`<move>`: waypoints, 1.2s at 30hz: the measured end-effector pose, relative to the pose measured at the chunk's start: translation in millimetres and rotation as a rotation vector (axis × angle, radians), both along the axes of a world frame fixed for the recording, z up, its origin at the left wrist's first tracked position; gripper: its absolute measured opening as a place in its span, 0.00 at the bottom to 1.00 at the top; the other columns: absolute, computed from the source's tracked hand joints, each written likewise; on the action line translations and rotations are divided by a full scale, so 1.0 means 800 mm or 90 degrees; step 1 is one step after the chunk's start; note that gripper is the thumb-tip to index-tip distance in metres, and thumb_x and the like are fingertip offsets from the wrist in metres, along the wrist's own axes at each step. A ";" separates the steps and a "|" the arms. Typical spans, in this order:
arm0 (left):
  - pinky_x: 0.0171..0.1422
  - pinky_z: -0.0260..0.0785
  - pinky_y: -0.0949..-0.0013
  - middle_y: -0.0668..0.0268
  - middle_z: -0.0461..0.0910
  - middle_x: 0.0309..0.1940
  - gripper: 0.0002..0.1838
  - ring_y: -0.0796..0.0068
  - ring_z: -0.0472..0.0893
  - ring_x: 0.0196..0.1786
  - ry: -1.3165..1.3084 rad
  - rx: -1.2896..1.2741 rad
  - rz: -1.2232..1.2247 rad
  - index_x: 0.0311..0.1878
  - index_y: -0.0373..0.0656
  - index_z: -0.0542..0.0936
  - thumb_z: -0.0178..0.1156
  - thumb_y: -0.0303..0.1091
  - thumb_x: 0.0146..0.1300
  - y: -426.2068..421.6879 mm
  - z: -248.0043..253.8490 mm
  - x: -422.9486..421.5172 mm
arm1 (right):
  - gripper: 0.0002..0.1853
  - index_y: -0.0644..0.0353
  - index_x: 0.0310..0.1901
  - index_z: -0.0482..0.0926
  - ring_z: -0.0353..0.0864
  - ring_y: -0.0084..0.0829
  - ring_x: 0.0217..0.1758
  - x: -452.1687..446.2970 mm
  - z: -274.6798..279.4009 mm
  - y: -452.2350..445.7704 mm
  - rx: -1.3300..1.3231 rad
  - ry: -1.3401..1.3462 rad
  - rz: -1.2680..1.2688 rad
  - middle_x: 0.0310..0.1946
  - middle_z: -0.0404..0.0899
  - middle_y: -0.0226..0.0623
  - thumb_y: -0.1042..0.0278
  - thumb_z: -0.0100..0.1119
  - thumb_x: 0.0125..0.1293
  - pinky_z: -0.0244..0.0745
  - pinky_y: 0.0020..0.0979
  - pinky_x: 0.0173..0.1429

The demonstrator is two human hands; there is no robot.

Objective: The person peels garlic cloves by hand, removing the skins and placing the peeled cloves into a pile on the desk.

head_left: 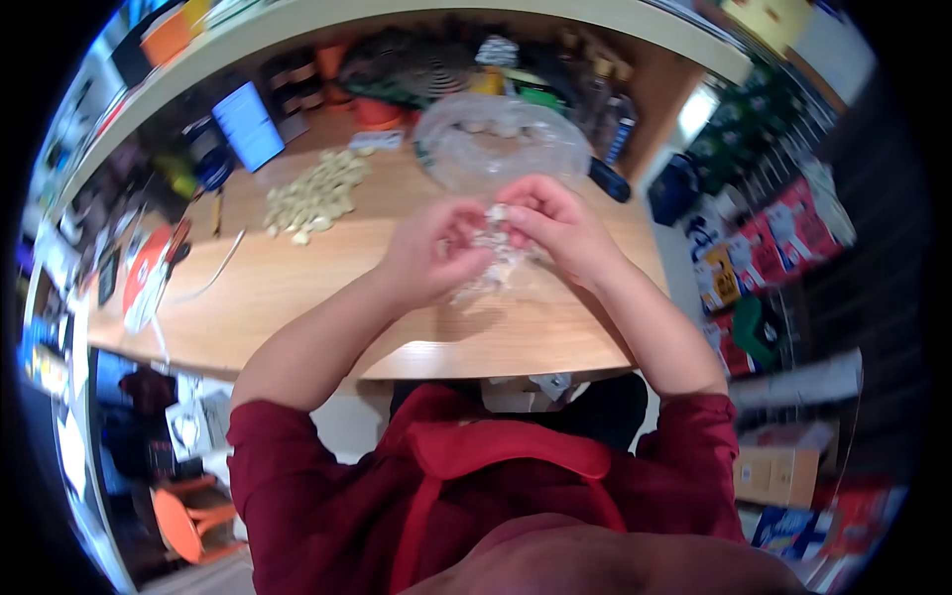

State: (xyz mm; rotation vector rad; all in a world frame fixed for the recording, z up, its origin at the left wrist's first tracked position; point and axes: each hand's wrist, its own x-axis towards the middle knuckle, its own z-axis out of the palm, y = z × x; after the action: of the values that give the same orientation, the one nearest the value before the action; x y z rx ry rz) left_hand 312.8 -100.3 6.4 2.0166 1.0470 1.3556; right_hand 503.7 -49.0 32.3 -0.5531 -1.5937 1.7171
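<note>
1. The right hand [557, 223] pinches a white piece [497, 212] over scraps [493, 241] on the table [297, 307].
2. The left hand [424, 250] curls beside it; I can't tell whether it grips anything.

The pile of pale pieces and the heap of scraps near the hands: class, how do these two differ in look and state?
The pile of pale pieces is yellowish and chunky; the heap of scraps looks whiter and flaky. The pile lies in open view, while the heap is partly hidden by the left hand and right hand. Both rest on the wooden tabletop.
</note>
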 end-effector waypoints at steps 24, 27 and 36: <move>0.34 0.71 0.74 0.63 0.80 0.29 0.09 0.76 0.80 0.30 0.173 -0.046 -0.017 0.40 0.41 0.80 0.61 0.27 0.54 0.005 0.000 0.000 | 0.07 0.64 0.39 0.74 0.72 0.18 0.27 0.015 -0.030 0.014 -0.109 -0.112 0.074 0.28 0.76 0.31 0.72 0.56 0.62 0.67 0.19 0.32; 0.33 0.71 0.74 0.63 0.80 0.28 0.09 0.74 0.79 0.29 0.162 0.032 -0.002 0.39 0.42 0.80 0.61 0.26 0.52 0.007 -0.005 0.000 | 0.07 0.64 0.39 0.74 0.72 0.18 0.27 0.016 -0.031 0.016 -0.126 -0.105 0.093 0.29 0.76 0.31 0.72 0.57 0.61 0.67 0.19 0.32; 0.27 0.67 0.72 0.64 0.77 0.22 0.05 0.74 0.76 0.24 0.164 0.092 0.073 0.31 0.41 0.79 0.60 0.23 0.49 0.002 -0.004 0.010 | 0.09 0.60 0.38 0.73 0.71 0.15 0.29 0.008 -0.039 0.008 -0.071 -0.115 0.088 0.30 0.76 0.28 0.74 0.61 0.57 0.65 0.17 0.33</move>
State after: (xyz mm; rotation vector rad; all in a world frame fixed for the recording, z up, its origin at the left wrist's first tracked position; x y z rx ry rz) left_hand 320.7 -98.7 3.2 2.3158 1.2244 1.2843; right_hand 510.4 -42.6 1.3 -0.6837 -1.7024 1.9140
